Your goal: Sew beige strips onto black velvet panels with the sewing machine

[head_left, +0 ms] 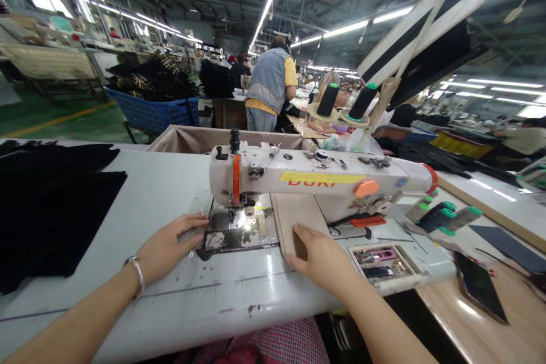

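Observation:
My left hand lies on the white sewing machine bed beside the metal needle plate. Its thumb and forefinger are apart, and a thin thread-like strand shows near the fingertips. To the right of the needle, my right hand grips the front edge of a stack of beige flat panels, fingers on top and thumb at the edge. That stack reaches back under the arm of the sewing machine. No material shows under the presser foot.
Black fabric pieces lie at the left. A small tray of tools, thread spools and a phone are at the right. Beyond the machine are a blue basket and a person in a denim vest.

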A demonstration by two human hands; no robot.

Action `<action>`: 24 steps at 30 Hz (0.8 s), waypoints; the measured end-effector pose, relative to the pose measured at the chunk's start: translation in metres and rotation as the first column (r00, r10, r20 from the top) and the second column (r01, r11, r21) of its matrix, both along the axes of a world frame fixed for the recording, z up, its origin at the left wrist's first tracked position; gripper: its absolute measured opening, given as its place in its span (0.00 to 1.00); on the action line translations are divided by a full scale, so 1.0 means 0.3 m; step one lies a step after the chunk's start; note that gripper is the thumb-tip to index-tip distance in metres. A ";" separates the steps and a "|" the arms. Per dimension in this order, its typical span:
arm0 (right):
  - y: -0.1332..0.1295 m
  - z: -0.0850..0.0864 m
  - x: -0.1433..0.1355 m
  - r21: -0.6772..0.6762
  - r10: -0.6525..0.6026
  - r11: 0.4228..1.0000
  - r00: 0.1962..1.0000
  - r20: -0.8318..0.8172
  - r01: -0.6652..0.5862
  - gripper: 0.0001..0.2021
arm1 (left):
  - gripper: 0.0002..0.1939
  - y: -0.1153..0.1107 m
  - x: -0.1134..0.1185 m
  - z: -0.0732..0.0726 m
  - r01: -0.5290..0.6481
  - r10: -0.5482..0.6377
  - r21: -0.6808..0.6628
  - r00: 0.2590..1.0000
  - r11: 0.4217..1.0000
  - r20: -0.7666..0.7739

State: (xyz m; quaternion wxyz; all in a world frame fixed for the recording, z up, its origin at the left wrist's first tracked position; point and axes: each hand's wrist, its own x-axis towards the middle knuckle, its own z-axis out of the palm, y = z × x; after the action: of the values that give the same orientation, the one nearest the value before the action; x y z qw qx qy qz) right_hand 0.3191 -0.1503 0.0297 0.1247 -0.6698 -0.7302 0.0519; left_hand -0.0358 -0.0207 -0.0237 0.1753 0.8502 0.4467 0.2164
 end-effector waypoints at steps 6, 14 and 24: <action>-0.013 0.000 0.042 -0.050 0.107 0.993 0.994 0.008 -0.107 0.38 | 0.24 0.006 -0.002 -0.022 -0.017 0.017 -0.024 1.000 1.000 0.006; 0.002 0.020 0.066 -0.063 0.190 0.981 0.979 0.074 -0.186 0.33 | 0.24 0.007 0.004 -0.031 -0.034 0.035 -0.042 0.999 0.999 0.032; -0.139 -0.006 -0.006 0.413 0.161 0.884 0.971 0.175 -0.221 0.26 | 0.22 -0.020 0.019 -0.026 -0.008 0.005 0.098 1.000 0.995 0.026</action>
State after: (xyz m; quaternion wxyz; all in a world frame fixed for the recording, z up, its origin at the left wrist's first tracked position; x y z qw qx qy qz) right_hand 0.3174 -0.1921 0.0277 0.2133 -0.5525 -0.7928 -0.1440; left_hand -0.0302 -0.0267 -0.0315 0.1383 0.8535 0.4359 0.2498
